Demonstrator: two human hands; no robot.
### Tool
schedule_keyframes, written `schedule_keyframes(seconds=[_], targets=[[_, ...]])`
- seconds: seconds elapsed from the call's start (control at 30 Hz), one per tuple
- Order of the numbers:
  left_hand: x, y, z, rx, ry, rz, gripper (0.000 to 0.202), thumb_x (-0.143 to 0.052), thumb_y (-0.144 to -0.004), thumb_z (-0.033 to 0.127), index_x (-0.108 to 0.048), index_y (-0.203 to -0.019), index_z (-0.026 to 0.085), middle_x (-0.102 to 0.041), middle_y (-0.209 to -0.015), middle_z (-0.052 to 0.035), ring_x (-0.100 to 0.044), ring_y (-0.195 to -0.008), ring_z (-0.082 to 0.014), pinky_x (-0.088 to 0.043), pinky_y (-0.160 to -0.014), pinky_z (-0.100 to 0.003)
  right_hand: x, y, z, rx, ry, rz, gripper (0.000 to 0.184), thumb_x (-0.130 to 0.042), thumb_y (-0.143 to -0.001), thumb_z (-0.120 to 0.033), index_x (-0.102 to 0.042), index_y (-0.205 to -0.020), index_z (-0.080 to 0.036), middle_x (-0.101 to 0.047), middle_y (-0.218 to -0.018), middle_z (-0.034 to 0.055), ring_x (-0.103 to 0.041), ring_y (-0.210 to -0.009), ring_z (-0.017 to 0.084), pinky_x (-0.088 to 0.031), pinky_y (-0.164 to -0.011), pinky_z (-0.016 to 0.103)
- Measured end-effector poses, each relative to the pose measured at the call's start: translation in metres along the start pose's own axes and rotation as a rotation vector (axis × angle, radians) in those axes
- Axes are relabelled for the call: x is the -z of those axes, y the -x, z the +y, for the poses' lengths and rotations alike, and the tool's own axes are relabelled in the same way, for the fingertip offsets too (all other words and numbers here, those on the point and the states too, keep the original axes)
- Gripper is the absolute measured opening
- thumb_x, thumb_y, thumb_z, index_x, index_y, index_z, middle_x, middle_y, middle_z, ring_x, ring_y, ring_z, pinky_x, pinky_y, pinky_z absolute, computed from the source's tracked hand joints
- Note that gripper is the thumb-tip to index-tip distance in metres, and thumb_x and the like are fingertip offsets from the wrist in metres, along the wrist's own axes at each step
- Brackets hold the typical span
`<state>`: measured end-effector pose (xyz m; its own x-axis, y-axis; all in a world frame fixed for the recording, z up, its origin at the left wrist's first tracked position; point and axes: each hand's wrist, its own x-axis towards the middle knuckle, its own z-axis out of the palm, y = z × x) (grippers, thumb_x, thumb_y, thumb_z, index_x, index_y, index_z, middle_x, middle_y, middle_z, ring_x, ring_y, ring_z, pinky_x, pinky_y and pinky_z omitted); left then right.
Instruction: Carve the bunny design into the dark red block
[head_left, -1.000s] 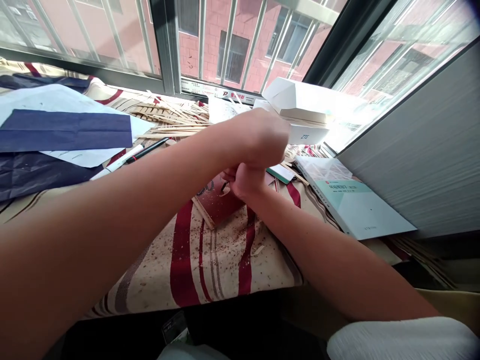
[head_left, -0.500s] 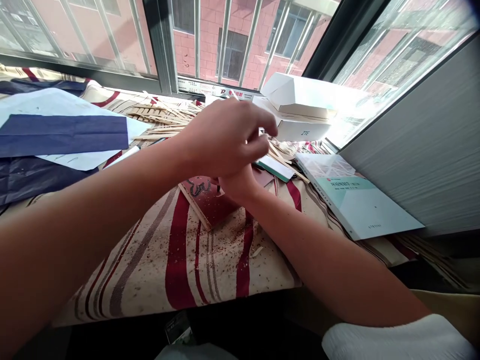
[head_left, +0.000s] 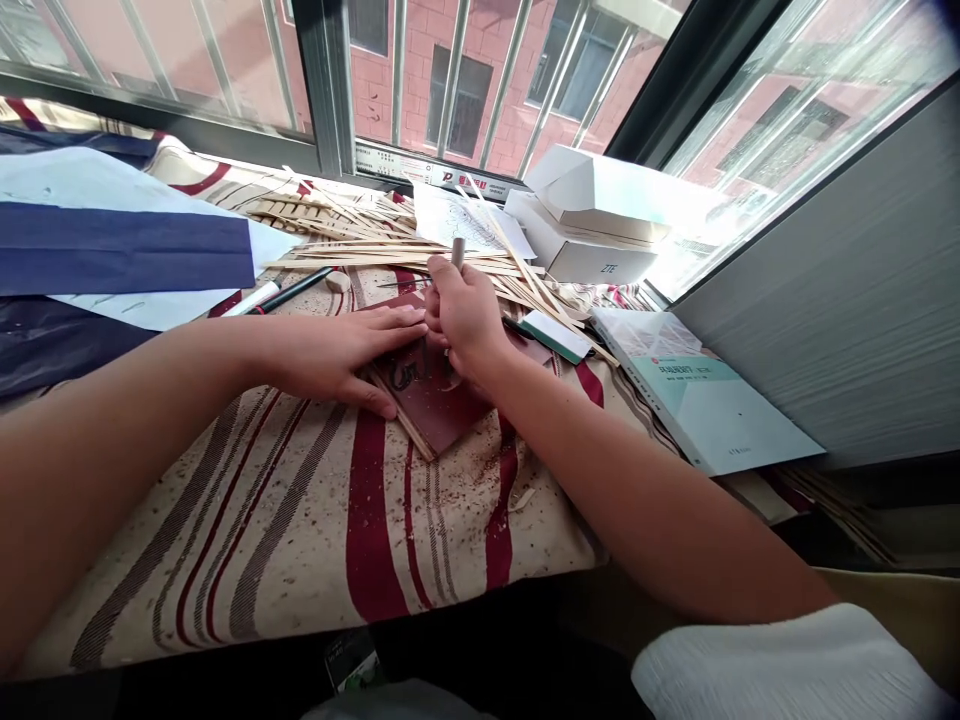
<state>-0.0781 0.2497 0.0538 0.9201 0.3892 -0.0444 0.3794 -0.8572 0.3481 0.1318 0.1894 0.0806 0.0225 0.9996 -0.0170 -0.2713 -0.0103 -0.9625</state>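
Note:
A dark reddish-brown board (head_left: pixel 454 425) lies on the striped cloth, with dark carved lines (head_left: pixel 407 374) on its face. My right hand (head_left: pixel 471 318) is closed around a carving tool (head_left: pixel 457 252) above the board. Only the tool's grey cylindrical end shows over the fist; its tip is hidden. Flat on the board's left side rests my left hand (head_left: pixel 337 350), fingers stretched out and thumb apart at the near left edge. The left fingertips come close to the right fist. Reddish crumbs (head_left: pixel 480 485) are scattered over the cloth in front of the board.
Thin wooden strips (head_left: pixel 360 250) lie behind the board, near a sheet of paper (head_left: pixel 457 215). An open white box (head_left: pixel 600 255) stands by the window. A book (head_left: pixel 712 400) is at right. Pens (head_left: pixel 289 292) and dark blue cloth or paper (head_left: pixel 120 245) are at left.
My left hand has come down from above the right hand and moved left onto the board. The grey tool end in my right fist is now uncovered.

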Motion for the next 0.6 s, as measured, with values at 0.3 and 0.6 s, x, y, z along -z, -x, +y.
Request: schedule_keyframes(seconds=[0.3,0.6], targets=[[0.001,0.009,0.009,0.011,-0.017,0.0,0.118,-0.066,-0.106,0.093,-0.024,-0.198,0.033,-0.013,-0.207,-0.0105,-0.016,-0.191,-0.046,-0.023,-0.154,-0.064,0.017,0.012,-0.027,-0.117,-0.143,0.008,0.058,-0.071,-0.12,-0.045,-0.029,-0.083,-0.031,-0.022,-0.057,-0.0142,-0.011,-0.05,0.01,-0.013,-0.043,0.027],[-0.006,0.009,-0.001,-0.018,-0.022,0.055,0.117,-0.068,-0.1,0.098,-0.034,-0.196,0.04,-0.021,-0.206,-0.0049,-0.026,-0.189,-0.047,-0.032,-0.153,-0.054,0.009,0.021,-0.016,0.056,-0.054,-0.032,0.064,-0.079,-0.113,-0.061,-0.032,-0.083,-0.031,-0.025,-0.061,-0.012,-0.017,-0.052,0.011,-0.019,-0.046,0.029]])
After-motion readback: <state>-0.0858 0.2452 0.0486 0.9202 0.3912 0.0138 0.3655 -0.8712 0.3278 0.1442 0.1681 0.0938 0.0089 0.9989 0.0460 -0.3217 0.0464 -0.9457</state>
